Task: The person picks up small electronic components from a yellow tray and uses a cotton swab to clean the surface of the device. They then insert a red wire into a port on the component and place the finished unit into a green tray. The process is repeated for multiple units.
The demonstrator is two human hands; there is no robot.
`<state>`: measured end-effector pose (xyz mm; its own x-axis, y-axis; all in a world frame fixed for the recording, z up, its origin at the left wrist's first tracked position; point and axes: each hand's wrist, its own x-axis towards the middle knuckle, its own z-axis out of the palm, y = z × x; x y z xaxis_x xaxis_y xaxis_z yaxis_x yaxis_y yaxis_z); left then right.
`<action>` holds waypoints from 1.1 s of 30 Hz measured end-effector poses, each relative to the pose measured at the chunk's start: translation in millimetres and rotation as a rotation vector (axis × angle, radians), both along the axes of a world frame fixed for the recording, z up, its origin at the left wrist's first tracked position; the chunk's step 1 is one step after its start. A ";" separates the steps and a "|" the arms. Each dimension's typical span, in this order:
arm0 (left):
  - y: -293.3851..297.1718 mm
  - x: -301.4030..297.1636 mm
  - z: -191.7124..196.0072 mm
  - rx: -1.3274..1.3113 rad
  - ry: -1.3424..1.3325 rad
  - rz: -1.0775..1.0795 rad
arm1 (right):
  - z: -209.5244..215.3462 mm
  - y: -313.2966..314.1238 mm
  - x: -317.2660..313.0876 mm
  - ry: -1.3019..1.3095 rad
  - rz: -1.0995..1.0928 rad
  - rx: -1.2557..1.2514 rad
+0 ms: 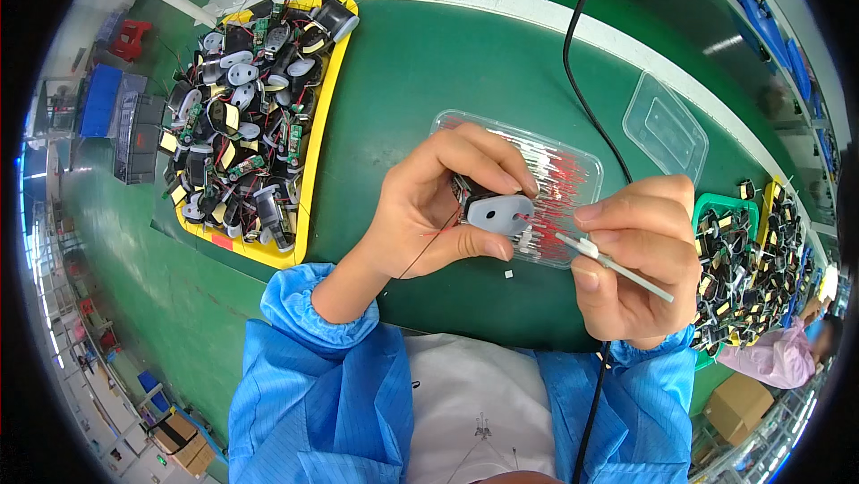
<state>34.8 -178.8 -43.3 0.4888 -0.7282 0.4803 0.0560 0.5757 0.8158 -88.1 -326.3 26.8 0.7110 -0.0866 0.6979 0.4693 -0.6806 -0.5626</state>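
My left hand is closed around a small black device with a grey oval face, held above the table. A dark hole and a small red spot show on that face, and a thin wire hangs down by my wrist. To its right, my right hand pinches a slim whitish stick with a small white piece near its upper end. That end points toward the device without touching it. Beneath both hands lies a clear plastic box of red and white wire-like parts, partly hidden by my fingers.
A yellow tray heaped with similar devices and circuit boards stands at left. A clear lid lies at right, near a black cable. Beyond are a green basket of devices and a person in pink. A white scrap lies nearby.
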 end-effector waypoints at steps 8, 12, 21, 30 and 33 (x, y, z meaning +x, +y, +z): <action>0.6 -0.7 2.0 -0.005 0.056 -0.016 | -3.5 1.4 0.4 -0.026 0.001 0.012; 1.1 -1.1 3.1 0.045 0.007 0.030 | -4.5 2.9 0.1 -0.035 0.002 0.026; 2.5 -0.6 3.8 0.023 0.085 0.006 | -9.2 10.6 0.4 -0.118 -0.035 0.011; 2.2 3.2 2.0 0.017 0.017 -0.014 | -5.6 2.5 4.3 -0.050 0.054 0.139; 0.7 4.7 2.1 0.005 0.003 -0.032 | -7.0 -0.4 6.2 -0.046 0.068 0.198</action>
